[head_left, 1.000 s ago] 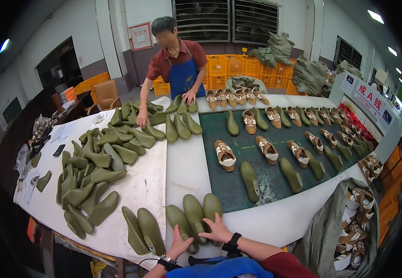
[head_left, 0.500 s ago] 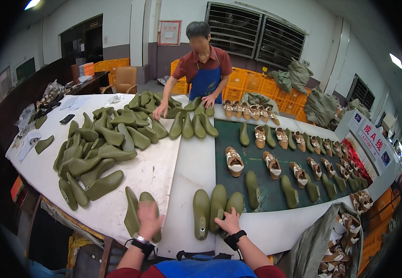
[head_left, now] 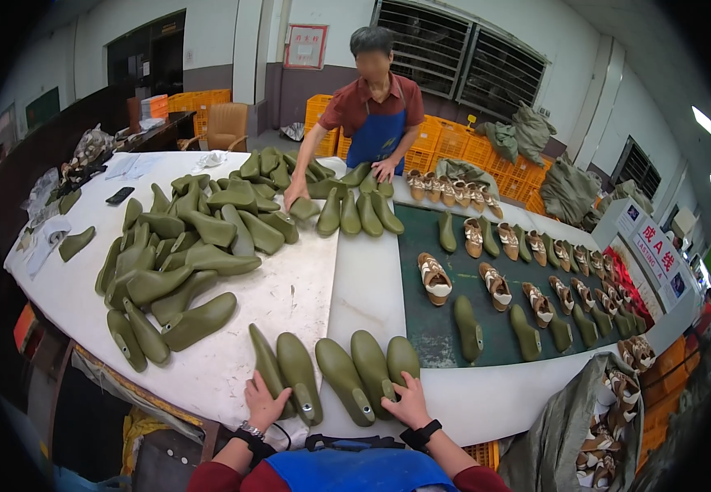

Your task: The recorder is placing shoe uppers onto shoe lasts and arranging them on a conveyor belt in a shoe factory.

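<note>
Green plastic shoe lasts stand in a row along the table's near edge, toes pointing away from me. My left hand (head_left: 265, 403) is closed around the heel end of the leftmost last (head_left: 266, 361). Beside it, untouched, stand a second last (head_left: 296, 365) and a third last (head_left: 341, 373). My right hand (head_left: 409, 403) grips the heel of the rightmost last (head_left: 403, 357), its thumb close against the neighbouring last (head_left: 372, 361). The right hand partly hides both heels.
A large heap of lasts (head_left: 183, 238) covers the table's left side. Across the table a person (head_left: 376, 115) handles lasts. On the right, a green conveyor belt (head_left: 421, 348) carries lasts and brown-and-white shoes (head_left: 495, 285). A grey sack (head_left: 548, 430) of shoes stands at the near right.
My left hand has come down from over the second last onto the leftmost one. The near lasts now stand closer together. The other person's hand has reached a last by the heap.
</note>
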`<state>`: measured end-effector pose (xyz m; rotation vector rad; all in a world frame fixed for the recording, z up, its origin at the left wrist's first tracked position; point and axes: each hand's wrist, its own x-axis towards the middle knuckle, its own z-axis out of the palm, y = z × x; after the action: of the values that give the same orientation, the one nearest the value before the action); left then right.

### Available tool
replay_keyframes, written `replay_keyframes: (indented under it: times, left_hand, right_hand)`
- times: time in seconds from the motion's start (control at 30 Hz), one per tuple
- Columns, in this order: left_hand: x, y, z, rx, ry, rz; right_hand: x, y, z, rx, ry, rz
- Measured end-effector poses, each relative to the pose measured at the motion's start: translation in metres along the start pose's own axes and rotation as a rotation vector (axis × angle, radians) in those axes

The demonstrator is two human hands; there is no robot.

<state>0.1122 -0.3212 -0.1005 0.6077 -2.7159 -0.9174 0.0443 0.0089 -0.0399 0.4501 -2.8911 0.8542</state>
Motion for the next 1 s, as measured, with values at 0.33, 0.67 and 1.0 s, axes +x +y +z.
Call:
replay_keyframes:
  times: [0.33,0.67,1.0]
  left_hand:
    - [0.036,0.052,0.011,-0.021,-0.254,0.169]
    - [0.188,-0.115,-0.155,0.285,0.103,-0.069]
    - [0.154,-0.043,-0.118,0.167,-0.344,-0.022]
  right_hand:
    - [-0.007,-0.017,0.006,0.081,0.084,0.289]
    - [-0.011,-0.016,0.008,-0.038,0.111,0.213]
    - [-0.013,-0.019,0.013,-0.071,0.170,0.203]
